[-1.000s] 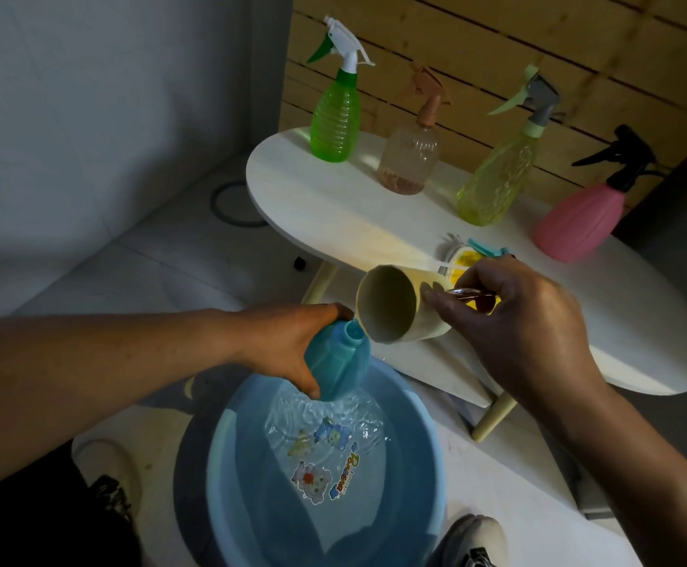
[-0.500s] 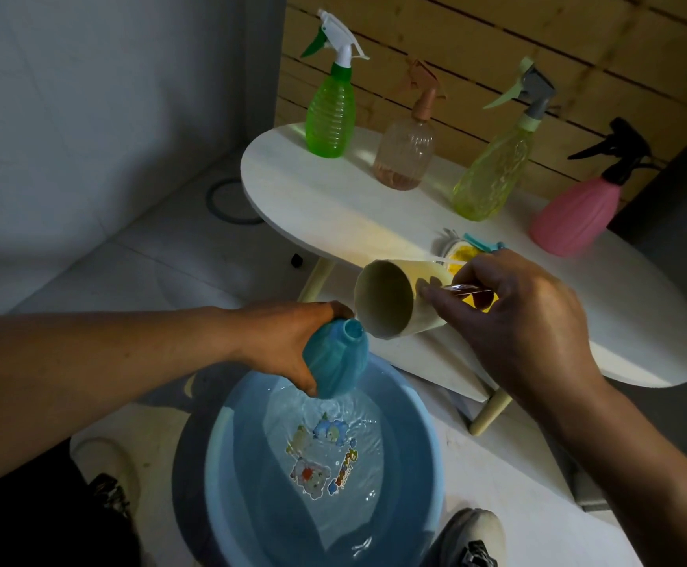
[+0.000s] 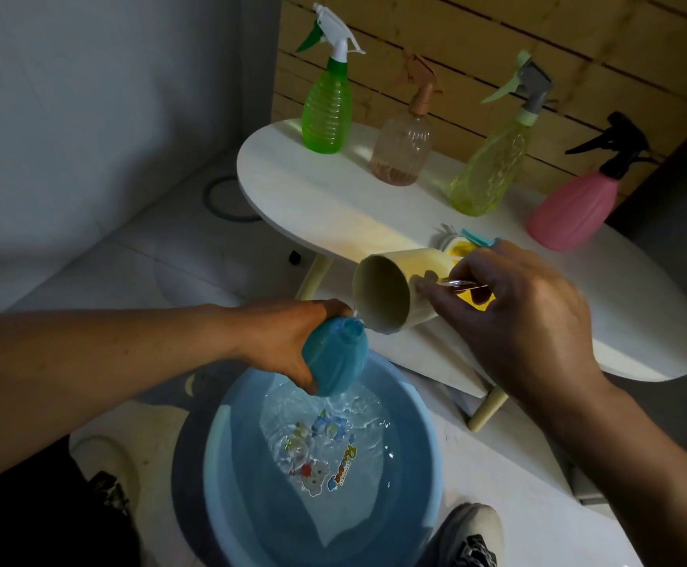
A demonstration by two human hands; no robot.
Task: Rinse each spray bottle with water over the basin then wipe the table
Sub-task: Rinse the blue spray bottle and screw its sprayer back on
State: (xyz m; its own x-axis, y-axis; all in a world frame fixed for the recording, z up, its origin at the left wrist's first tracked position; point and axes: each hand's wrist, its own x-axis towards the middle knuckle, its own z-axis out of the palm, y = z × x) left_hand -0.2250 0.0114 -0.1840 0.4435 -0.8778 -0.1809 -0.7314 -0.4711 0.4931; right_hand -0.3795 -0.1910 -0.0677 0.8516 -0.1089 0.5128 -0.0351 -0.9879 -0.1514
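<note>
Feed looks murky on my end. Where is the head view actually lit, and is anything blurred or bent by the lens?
Head view: dim overall; light falls brightest across the table top and glints on the water in the basin. Floor and lower left corner are nearly black. Table rim and wall planks bow from the wide-angle lens. The left hand on the blue bottle and the right hand tipping the cup look fairly sharp.

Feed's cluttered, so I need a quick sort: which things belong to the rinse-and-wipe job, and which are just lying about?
In use: blue bottle, cream cup, blue basin, green, peach, yellow and pink spray bottles, table.
Lying about: floor ring.
</note>
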